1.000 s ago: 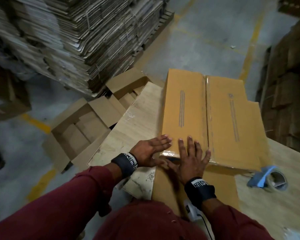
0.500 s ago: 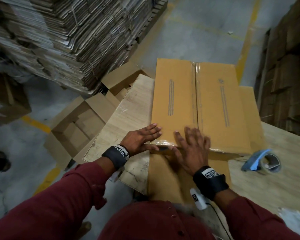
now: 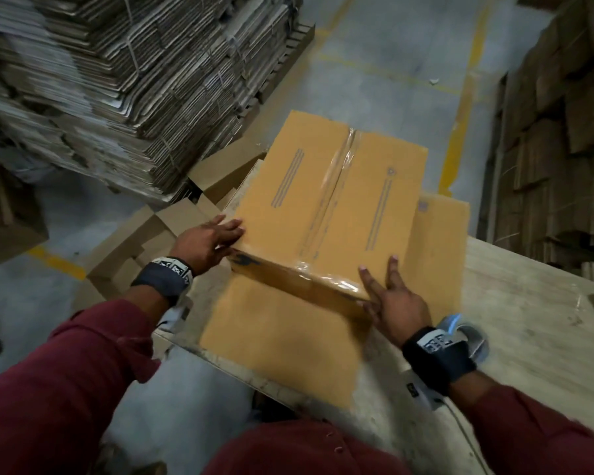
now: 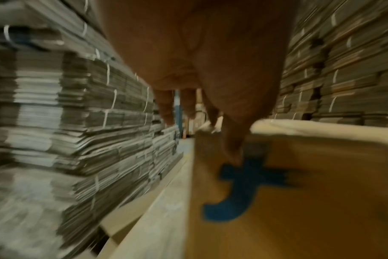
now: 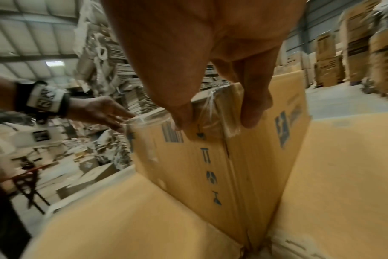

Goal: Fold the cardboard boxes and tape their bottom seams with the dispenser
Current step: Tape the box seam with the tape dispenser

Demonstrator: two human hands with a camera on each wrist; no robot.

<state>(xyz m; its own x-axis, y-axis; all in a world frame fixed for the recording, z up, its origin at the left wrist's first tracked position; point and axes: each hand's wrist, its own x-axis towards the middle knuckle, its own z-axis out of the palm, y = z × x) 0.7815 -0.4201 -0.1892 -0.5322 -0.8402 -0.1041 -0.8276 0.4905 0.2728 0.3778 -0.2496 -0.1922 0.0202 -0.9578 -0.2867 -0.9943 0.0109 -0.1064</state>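
The cardboard box sits upside down on the wooden table, with its bottom facing up. A strip of clear tape runs down the middle seam and folds over the near edge. The open flaps of the box lie flat on the table, toward the person and off to the right side.

The left hand is at the near left corner of the box. Its fingers are out flat on the top and its thumb is on the side wall. It is touching the box, not squeezing it. The right hand is at the near right corner. Its fingers are spread out straight and press on the top and the side by the tape end. In the right wrist view the fingers push down on the tape where it bends over the edge.

The blue tape dispenser lies on the table just behind the right wrist. No hand holds it.

The taping of this box looks done. I think the hands are now getting ready to turn or lift the box. Next, both hands need a good hold on the two corners so the box can go off the table. Then a new flat box can come from the big stack of flat cardboard on the left.
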